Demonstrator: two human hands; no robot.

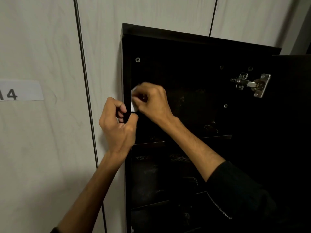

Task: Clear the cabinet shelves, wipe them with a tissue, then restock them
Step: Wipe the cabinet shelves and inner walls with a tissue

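While both forearms reach up from below, the left hand [116, 121] curls its fingers around the front edge of the cabinet side panel [126, 73], apparently to steady the body. Just beyond, the right hand [151, 100] pinches a crumpled white tissue [134, 105] and presses it against the inner face of that panel, above the upper shelf [193, 139]; wiping seems under way. Lower shelves are too dark to tell what, if anything, they hold. Farther back, a metal hinge [250, 84] joins the open door [292, 115]. A pale wall carries a label [20, 89].
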